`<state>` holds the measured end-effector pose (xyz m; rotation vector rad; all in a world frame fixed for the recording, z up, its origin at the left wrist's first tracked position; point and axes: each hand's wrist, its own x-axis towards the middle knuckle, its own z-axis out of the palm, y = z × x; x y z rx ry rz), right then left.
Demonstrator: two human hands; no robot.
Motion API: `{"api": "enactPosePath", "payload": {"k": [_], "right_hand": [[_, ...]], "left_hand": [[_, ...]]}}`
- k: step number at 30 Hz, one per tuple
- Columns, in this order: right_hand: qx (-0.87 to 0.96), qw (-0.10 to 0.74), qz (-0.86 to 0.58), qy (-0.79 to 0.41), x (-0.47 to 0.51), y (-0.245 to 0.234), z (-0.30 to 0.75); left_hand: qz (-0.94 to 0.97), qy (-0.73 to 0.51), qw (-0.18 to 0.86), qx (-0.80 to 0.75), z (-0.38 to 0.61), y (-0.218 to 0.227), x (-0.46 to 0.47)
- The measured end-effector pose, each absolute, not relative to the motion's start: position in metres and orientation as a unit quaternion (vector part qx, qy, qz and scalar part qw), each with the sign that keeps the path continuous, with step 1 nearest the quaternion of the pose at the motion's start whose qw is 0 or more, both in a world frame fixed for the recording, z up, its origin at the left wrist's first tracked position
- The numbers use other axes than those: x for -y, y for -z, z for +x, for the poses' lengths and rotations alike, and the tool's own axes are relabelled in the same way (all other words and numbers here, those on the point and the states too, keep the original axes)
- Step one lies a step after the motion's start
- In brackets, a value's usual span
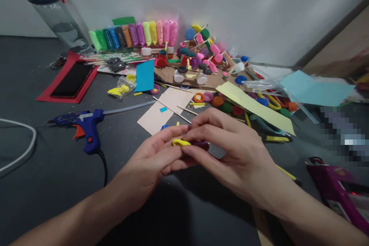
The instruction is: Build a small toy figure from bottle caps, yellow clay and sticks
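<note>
Both hands meet over the middle of the table around a small piece made up of a yellow, clay-like strip (181, 143) and a dark purple part (202, 145). My left hand (161, 150) cradles it from below, thumb and fingers closed about it. From the right, my right hand (230, 146) pinches the yellow strip between thumb and fingertips. The fingers cover much of the piece, so its full shape is hidden. Just beyond the fingers lie a pale pink paper sheet (155, 117) and thin wooden sticks (170, 109).
A blue glue gun (90, 123) lies on the left, near a phone (73, 79) on red paper. Clay packets (129, 34) and a tilted-looking water bottle (62, 23) stand behind. Bottle caps (217, 101), yellow paper (256, 107) and a magenta device (337, 184) are to the right.
</note>
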<state>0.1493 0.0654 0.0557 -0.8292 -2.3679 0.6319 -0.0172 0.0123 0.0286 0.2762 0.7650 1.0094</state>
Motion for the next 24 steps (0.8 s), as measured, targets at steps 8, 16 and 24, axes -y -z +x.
{"api": "enactPosePath", "payload": {"k": [8,16,24], "right_hand": [[0.891,0.275,-0.311,-0.185,-0.068,-0.053,0.151],[0.892,0.26,-0.307,-0.209,-0.069,-0.054,0.152],[0.867,0.273,-0.306,-0.283,-0.065,-0.055,0.147]], "left_hand": [[0.174,-0.462,0.827,-0.269,-0.026,-0.021,-0.007],[0.203,-0.473,0.8,-0.308,-0.023,-0.017,-0.003],[0.154,-0.495,0.826,-0.222,-0.016,-0.03,-0.01]]}}
